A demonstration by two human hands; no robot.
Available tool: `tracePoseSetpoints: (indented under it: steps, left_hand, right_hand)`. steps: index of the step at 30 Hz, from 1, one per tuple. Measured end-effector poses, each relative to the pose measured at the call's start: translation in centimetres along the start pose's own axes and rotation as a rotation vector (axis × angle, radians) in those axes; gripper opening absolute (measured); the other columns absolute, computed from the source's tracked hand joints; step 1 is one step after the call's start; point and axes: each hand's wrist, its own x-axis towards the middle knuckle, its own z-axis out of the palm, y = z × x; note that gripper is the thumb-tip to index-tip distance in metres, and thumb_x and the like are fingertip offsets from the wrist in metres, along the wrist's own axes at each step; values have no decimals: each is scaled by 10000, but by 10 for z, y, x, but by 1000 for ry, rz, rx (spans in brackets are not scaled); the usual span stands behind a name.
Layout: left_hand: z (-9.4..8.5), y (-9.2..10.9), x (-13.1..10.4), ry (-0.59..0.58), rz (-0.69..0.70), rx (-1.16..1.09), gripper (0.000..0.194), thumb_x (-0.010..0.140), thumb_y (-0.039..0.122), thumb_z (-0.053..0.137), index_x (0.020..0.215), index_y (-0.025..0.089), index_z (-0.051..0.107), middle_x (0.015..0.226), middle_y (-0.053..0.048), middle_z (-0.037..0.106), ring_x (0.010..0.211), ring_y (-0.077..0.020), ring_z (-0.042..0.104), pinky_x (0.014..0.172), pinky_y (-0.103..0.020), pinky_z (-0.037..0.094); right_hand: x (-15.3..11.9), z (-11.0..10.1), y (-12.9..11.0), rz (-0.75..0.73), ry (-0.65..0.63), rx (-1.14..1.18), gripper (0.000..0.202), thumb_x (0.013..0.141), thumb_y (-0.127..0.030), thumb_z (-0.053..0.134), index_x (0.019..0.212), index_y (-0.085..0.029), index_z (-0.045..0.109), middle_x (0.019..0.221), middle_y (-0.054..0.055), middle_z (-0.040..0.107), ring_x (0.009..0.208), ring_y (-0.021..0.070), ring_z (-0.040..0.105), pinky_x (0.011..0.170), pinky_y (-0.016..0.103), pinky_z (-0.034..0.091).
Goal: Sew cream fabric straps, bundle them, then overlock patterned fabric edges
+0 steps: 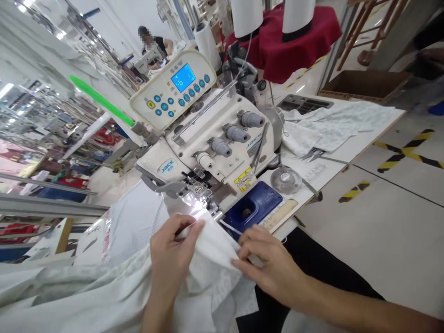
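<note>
A white sewing machine (215, 152) with a lit blue display stands in the middle, its lamp shining on the needle area. White patterned fabric (215, 273) runs from the needle area down over the lap and off to the left. My left hand (175, 249) pinches the fabric's edge between thumb and fingers just in front of the needle. Lower right of it, my right hand (260, 259) grips the same fabric at its right edge, fingers curled. A thin white strip (231, 227) runs from the machine toward my right hand's fingers.
Right of the machine, small scissors (313, 154) and folded pale fabric (340, 127) lie on the white table (374, 134). A blue tray (258, 203) and a clear round dish (286, 179) sit nearer. Thread cones (247, 16) stand behind; a person (156, 46) sits farther back.
</note>
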Motion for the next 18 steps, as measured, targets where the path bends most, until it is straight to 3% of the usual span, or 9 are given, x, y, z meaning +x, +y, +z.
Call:
tracePoseSetpoints:
  steps: [3,6,9,12,16,18]
  left_hand:
    - [-15,-4,-5,-86,-172,14,188,820,348,653,699,205,637,649,31,605,595,-124,520,540,-227,402]
    - [-22,-10,-6,-148,-159,26,193,840,347,628,712,204,649,662,31,624,632,-131,538,588,-236,408]
    - [-22,-15,-3,-170,-121,41,183,849,337,628,722,205,639,671,33,623,631,-129,543,593,-243,401]
    - [-16,-14,-2,-93,35,161,127,870,306,610,806,198,629,767,-3,628,720,-160,573,672,-281,432]
    - [5,-2,-14,118,340,581,101,893,186,543,859,169,637,882,-91,605,841,-234,555,746,-374,430]
    - [20,5,-26,138,374,653,177,898,118,496,999,151,638,931,-122,617,883,-256,567,756,-392,449]
  right_hand:
    - [-10,11,-6,156,-51,143,247,820,-251,727,635,-191,574,749,5,586,738,159,562,690,290,427]
    - [-9,19,-5,288,-82,187,290,797,-257,734,596,-187,539,693,-8,565,670,141,547,623,267,405]
    - [-3,23,-1,294,-86,151,297,801,-250,713,589,-186,514,681,-8,564,674,145,549,623,267,395]
    - [0,24,3,291,-55,63,230,809,-286,709,659,-194,560,721,5,600,742,176,570,673,285,412]
    - [1,17,9,274,-24,5,155,855,-341,675,948,-219,656,808,19,646,782,198,583,713,309,438]
    - [0,10,9,202,-23,-16,133,898,-338,622,877,-217,671,767,22,636,768,198,580,731,322,436]
